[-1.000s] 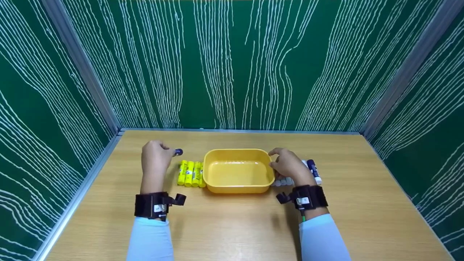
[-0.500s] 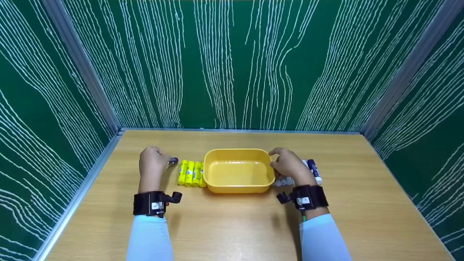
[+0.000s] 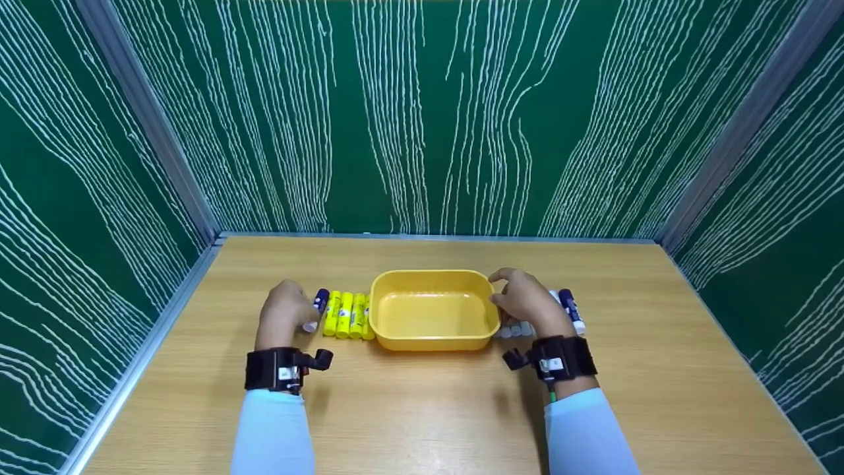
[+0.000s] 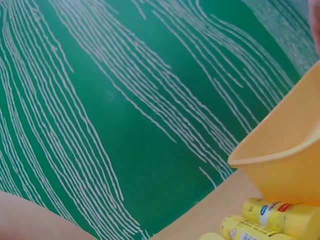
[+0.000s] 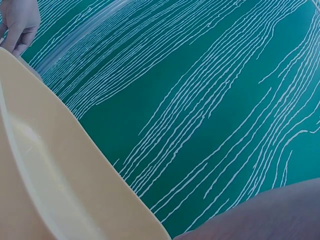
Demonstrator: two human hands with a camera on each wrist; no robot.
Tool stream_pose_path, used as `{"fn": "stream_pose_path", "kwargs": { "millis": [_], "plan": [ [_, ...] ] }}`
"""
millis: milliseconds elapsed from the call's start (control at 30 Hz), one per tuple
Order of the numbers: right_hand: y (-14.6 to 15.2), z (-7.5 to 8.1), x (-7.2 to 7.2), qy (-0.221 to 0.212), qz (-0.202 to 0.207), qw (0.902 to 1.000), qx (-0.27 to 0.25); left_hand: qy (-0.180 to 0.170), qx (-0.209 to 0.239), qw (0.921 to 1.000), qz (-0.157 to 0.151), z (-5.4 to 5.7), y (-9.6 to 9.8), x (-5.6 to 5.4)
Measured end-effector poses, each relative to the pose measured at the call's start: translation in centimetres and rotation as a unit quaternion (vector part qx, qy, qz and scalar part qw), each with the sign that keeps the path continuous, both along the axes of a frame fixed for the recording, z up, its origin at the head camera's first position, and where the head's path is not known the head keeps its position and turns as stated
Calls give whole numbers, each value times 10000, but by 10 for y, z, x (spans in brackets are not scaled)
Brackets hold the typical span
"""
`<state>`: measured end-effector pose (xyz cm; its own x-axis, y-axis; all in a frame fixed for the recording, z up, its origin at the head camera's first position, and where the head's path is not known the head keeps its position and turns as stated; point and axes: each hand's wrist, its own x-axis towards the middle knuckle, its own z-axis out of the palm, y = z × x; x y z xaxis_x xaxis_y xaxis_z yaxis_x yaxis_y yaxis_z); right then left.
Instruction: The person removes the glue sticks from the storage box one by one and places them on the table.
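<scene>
Beside the row of yellow glue sticks point(image 3: 344, 315), my left hand point(image 3: 285, 311) pinches a glue stick point(image 3: 321, 300) with a dark purple end and a white end. That glue stick lies on the table, partly covered by my fingers. At the middle stands a yellow plastic tub point(image 3: 435, 344). My right hand point(image 3: 527, 300) holds its right rim by thumb and index finger; the other fingers are mostly hidden. Under and beyond this hand lie several whitish sticks point(image 3: 516, 330), and a purple-and-white glue stick point(image 3: 571, 310) ends their row.
Both rows of sticks flank the tub on the wooden table point(image 3: 422, 415). Green panels with white wavy lines point(image 3: 422, 119) stand behind and at both sides. Black camera straps point(image 3: 273, 371) circle both wrists.
My left hand has come down and nearer with the purple-and-white glue stick, which has turned from pointing sideways to lying alongside the yellow row. The right hand and the tub have stayed put.
</scene>
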<state>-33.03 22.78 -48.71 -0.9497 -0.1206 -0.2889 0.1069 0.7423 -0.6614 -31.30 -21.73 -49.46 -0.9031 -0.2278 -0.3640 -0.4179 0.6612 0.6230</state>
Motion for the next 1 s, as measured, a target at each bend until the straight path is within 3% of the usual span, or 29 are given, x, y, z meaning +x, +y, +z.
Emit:
{"fn": "stream_pose_path", "kwargs": {
  "millis": [567,767,1000],
  "plan": [
    [0,0,2,-53,-36,10000,3,55,-120,9996,-248,-3,6,1],
    [-1,-1,1,-44,-28,10000,27,-48,-5,9999,-99,-3,7,1],
    [-2,0,2,-152,-130,9998,-6,-2,-265,9996,-80,-2,8,-2]
  ]
}}
